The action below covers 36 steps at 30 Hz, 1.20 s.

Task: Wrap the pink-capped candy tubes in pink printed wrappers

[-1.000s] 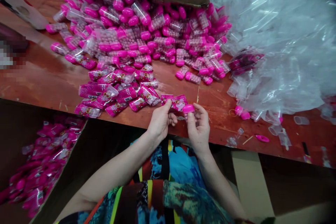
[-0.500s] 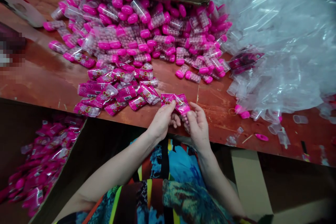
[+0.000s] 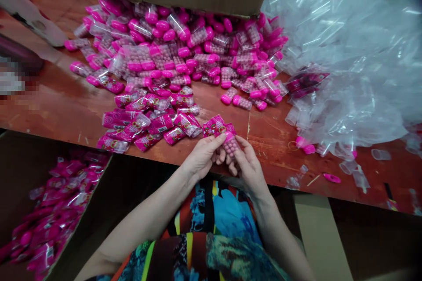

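tube [image 3: 231,145] of pink beads sits between the two hands, long axis running away from the person, far end pointing into the pink sleeve [image 3: 216,126]. left hand [image 3: 201,158] pinches the sleeve; right hand [image 3: 247,167] grips the tube. beyond them lies a heap [image 3: 184,48] of bare tubes; just left, a smaller sleeved pile [image 3: 145,118].

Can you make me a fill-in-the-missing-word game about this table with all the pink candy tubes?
1. The caps on the pile of candy tubes are ___.
2. The heap of clear plastic lies on the person's ___ side.
3. The wrapped packs below the table edge lie in a box made of ___.
4. The number of tubes that the left hand and right hand hold between them, the held tube, is ___.

Missing words: pink, right, cardboard, one.
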Each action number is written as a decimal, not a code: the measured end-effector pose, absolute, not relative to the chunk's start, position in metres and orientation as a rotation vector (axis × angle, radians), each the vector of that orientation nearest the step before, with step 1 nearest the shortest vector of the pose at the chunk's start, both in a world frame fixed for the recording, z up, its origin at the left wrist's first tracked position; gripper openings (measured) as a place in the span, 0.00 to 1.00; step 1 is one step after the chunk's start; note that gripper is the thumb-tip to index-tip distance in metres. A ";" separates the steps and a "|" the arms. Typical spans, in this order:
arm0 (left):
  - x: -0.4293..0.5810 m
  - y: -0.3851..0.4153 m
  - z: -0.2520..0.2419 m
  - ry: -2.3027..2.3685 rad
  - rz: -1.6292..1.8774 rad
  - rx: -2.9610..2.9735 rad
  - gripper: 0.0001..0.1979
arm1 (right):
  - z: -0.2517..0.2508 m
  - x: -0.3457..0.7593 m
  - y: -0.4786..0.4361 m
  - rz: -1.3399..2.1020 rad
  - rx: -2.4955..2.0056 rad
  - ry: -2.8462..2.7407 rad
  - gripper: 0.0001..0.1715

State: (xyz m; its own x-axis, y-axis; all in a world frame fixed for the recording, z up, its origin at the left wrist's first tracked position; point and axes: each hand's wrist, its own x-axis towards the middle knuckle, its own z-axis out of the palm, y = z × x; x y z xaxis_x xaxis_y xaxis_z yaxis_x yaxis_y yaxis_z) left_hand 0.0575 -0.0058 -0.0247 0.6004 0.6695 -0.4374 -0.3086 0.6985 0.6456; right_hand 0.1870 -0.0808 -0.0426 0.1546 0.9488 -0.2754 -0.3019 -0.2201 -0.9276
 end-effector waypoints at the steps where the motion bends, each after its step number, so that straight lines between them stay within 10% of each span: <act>1: 0.057 -0.005 -0.024 0.711 0.591 0.579 0.24 | -0.041 0.186 -0.081 1.430 -1.222 -0.665 0.25; 36: 0.049 -0.008 -0.025 0.742 0.574 0.496 0.19 | -0.037 0.166 -0.074 1.374 -1.259 -0.591 0.28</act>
